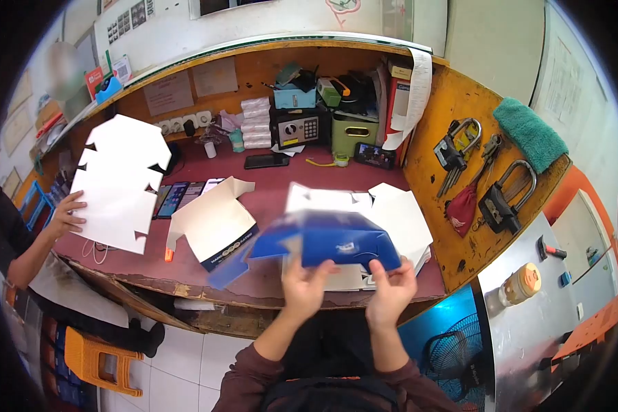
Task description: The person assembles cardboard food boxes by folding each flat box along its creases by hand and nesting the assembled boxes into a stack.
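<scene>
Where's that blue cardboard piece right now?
In the head view, the blue cardboard piece is just below the middle, held in the left hand and right hand, mostly right of the white carton on the dark red desk.

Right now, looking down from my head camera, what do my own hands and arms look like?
Your left hand and right hand are bare, with no gloves or watch visible. Your sleeves are dark maroon, look plain, and end short of the wrists. I can't make out any rings.
</scene>
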{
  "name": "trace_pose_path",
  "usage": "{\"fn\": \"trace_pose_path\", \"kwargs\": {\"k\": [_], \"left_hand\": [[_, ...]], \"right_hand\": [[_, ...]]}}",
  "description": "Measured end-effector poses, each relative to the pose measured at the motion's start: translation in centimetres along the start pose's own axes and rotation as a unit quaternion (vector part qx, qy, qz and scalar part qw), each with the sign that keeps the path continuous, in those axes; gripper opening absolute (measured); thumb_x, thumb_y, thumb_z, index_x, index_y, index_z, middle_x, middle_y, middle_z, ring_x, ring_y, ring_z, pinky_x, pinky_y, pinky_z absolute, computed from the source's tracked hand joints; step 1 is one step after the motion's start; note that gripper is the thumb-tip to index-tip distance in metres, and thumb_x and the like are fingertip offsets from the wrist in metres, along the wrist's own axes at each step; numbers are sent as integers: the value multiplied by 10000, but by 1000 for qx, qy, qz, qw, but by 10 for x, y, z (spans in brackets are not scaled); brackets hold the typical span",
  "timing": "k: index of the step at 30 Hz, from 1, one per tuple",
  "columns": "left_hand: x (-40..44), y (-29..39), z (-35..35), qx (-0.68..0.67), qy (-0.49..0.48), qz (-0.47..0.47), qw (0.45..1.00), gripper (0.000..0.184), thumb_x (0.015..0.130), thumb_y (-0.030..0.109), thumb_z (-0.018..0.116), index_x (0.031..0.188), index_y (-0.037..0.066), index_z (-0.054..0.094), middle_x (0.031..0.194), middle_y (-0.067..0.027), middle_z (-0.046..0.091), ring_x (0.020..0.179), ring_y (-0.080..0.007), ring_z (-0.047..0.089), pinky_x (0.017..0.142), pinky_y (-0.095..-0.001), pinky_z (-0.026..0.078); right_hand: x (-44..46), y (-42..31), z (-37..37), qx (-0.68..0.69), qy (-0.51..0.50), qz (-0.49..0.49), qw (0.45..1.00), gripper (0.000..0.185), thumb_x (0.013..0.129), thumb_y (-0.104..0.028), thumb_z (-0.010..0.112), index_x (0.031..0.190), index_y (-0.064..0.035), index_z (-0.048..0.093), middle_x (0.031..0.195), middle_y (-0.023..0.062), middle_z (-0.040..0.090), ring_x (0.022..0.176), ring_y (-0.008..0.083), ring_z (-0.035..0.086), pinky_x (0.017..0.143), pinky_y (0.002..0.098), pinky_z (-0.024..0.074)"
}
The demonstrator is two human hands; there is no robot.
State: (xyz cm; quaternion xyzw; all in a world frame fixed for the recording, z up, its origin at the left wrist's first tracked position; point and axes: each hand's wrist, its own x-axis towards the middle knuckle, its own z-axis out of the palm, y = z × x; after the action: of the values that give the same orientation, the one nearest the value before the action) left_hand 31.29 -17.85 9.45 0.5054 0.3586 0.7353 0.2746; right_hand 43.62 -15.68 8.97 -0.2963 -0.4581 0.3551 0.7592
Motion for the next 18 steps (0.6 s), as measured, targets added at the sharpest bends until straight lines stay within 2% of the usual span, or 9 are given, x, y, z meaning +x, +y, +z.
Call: {"fn": "trace_pose_path", "kwargs": {"k": [2,4,7,8,10,11,13,14,18], "left_hand": [[-9,4,22,-118,15,18,993,336,850,32,494,1145,-64,366,960,-129,564,737,-173,598,639,-285,525],[-16,-7,21,-73,24,38,996,334,836,1,501,1137,-65,373,956,-132,564,755,-173,599,648,-280,523],[-16,-7,5,25,-43,22,999,320,886,114,443,1163,-34,380,1028,-144,543,876,-226,579,755,-365,496],[-14,-5,-3,25,-42,23,999,320,886,114,443,1163,-34,380,1028,-144,543,876,-226,579,755,-365,496],[-5,4,-20,-306,11,-2,952,419,896,295,373,1192,-2,383,1110,-156,507,978,-270,527,825,-436,438],[0,11,-28,-410,30,-8,911,461,899,355,350,1202,9,384,1138,-160,495,1012,-284,510,849,-459,419],[10,40,-42,-431,55,-166,885,655,833,549,267,1228,39,385,1214,-168,445,1070,-315,462,874,-504,367],[14,46,-44,-431,56,-165,885,655,833,549,267,1228,39,385,1214,-168,445,1070,-315,462,874,-504,367],[24,52,-50,-474,-20,-173,863,664,789,538,344,1208,27,410,1083,-176,534,955,-316,526,819,-488,399]], "right_hand": [[-16,-7,22,146,69,81,984,183,765,17,605,917,-43,521,879,27,576,723,69,519,603,197,406],[-22,-17,27,216,83,143,962,182,772,12,604,936,-19,533,871,18,570,734,81,518,681,219,417],[-18,-24,21,375,6,352,858,74,845,-116,537,904,-72,537,839,-14,566,663,76,495,520,203,364],[-15,-23,15,375,5,352,858,74,845,-116,537,904,-72,537,839,-14,566,663,76,495,520,203,364],[-9,-15,2,449,-103,334,822,76,839,-120,548,898,-75,536,836,-10,564,652,62,486,508,199,351],[-11,-6,-3,419,-97,273,860,178,814,-84,577,977,-64,509,861,7,565,686,79,513,557,203,396],[-11,-23,13,326,-42,190,925,234,777,-9,593,975,-55,476,853,4,551,701,73,513,607,194,403],[-11,-29,19,226,13,103,969,306,741,67,609,972,-46,443,845,2,538,716,68,513,658,186,410],[-16,-26,20,248,30,84,965,508,688,128,615,1122,1,385,1031,66,496,928,146,500,796,259,412]]}}
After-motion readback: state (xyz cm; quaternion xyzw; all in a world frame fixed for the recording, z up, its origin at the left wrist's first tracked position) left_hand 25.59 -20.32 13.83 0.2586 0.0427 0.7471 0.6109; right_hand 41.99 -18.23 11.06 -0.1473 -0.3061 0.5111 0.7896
